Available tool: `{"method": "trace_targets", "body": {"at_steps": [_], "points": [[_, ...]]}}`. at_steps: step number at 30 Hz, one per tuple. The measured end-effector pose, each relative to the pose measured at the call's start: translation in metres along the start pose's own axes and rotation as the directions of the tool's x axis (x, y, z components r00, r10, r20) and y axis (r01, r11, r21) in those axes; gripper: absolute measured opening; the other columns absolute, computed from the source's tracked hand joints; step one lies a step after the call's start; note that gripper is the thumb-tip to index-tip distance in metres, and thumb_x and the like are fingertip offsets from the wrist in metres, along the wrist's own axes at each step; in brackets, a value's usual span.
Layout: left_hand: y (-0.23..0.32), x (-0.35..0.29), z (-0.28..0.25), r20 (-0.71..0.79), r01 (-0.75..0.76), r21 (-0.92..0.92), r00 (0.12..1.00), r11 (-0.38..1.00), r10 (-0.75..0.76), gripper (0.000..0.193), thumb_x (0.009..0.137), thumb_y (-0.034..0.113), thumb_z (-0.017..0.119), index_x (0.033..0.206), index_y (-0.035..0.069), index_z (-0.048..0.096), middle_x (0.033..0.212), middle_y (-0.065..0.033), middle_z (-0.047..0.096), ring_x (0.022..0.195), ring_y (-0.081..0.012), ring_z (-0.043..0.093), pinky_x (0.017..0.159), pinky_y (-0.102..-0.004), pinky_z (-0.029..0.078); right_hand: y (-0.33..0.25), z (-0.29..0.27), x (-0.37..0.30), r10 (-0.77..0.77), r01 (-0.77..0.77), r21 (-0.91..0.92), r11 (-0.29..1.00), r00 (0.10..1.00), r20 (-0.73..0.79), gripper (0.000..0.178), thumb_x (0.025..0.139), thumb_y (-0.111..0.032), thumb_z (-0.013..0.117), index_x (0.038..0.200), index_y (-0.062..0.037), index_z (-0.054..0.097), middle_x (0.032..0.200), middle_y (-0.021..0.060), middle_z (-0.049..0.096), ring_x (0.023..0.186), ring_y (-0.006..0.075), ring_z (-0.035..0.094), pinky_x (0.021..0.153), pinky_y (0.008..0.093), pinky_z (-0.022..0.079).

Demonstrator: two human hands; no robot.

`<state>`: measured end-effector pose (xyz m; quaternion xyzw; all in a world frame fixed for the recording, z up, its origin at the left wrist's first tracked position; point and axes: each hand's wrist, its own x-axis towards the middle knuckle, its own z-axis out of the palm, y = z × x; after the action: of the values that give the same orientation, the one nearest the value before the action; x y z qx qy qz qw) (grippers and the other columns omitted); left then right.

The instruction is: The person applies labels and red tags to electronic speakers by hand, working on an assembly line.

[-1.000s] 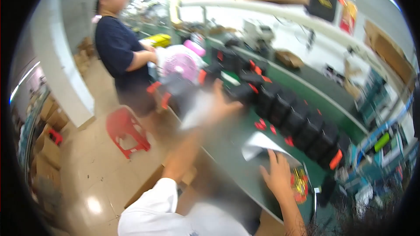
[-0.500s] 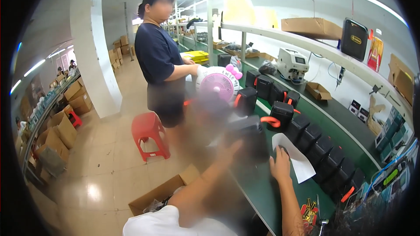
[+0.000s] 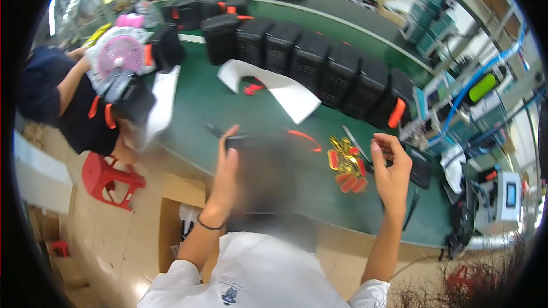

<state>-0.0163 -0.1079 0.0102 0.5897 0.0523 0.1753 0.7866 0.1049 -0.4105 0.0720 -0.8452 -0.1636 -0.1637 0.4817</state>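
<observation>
My left hand (image 3: 227,162) grips the left side of a black case (image 3: 262,179), which is blurred and sits at the near edge of the green table (image 3: 228,108). Over the table to the right, my right hand (image 3: 393,166) is raised with its fingers curled and apart; I see nothing in it. A small pile of gold and red parts (image 3: 346,165) lies just left of that hand. A red strip (image 3: 302,137) lies behind the case.
A row of black cases (image 3: 319,63) lines the back of the table, with white sheets (image 3: 285,88) before it. A co-worker in a dark shirt (image 3: 51,97) stands left by a pink fan (image 3: 123,51). A red stool (image 3: 108,177), a cardboard box (image 3: 177,205) and bench instruments (image 3: 502,194) are nearby.
The view has swung from the aisle and the co-worker down onto the table. My left hand has drawn back to the black case; my right hand has lifted off the table.
</observation>
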Motion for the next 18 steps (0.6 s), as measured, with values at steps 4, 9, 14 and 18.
{"method": "trace_targets", "body": {"at_steps": [4,9,14,18], "points": [[-0.003,0.018,0.022,0.048,0.057,0.160,0.997,0.985,-0.065,0.066,0.110,0.050,0.041,0.158,0.006,0.033,0.139,-0.0112,0.048,0.128,-0.0217,0.045,0.114,-0.0348,0.032,0.019,-0.011,-0.029,-0.029,0.046,-0.184,0.982,0.995,0.098,0.023,0.090,-0.007,0.073,0.112,-0.0003,0.071,0.100,0.0140,0.071,0.086,0.0254,0.065,0.075,0.0353,0.052],[0.000,0.020,0.038,0.165,0.034,0.324,0.982,0.946,-0.092,0.057,0.111,0.039,0.036,0.155,0.004,0.036,0.136,-0.0115,0.049,0.125,-0.0201,0.045,0.112,-0.0331,0.032,0.028,0.003,-0.034,-0.006,0.048,-0.251,0.967,0.986,0.165,0.030,0.087,-0.011,0.077,0.113,-0.0008,0.070,0.106,0.0146,0.068,0.097,0.0330,0.061,0.086,0.0410,0.050],[-0.019,0.022,0.036,0.166,0.051,0.360,0.979,0.931,-0.118,0.052,0.110,0.026,0.040,0.153,-0.003,0.037,0.155,-0.0203,0.043,0.147,-0.0316,0.037,0.123,-0.0407,0.025,0.024,0.008,-0.028,0.042,0.092,-0.344,0.934,0.930,0.365,0.036,0.078,-0.012,0.085,0.109,-0.0014,0.069,0.109,0.0133,0.060,0.102,0.0339,0.056,0.089,0.0409,0.049],[-0.026,0.031,0.038,0.205,0.076,0.372,0.965,0.925,-0.162,0.049,0.106,0.018,0.051,0.149,-0.003,0.042,0.147,-0.0238,0.051,0.142,-0.0364,0.043,0.119,-0.0438,0.030,0.023,0.008,-0.029,0.129,-0.067,-0.186,0.980,0.930,0.345,0.031,0.081,-0.004,0.082,0.102,-0.0008,0.059,0.097,0.0132,0.064,0.093,0.0294,0.063,0.083,0.0407,0.052]]}}
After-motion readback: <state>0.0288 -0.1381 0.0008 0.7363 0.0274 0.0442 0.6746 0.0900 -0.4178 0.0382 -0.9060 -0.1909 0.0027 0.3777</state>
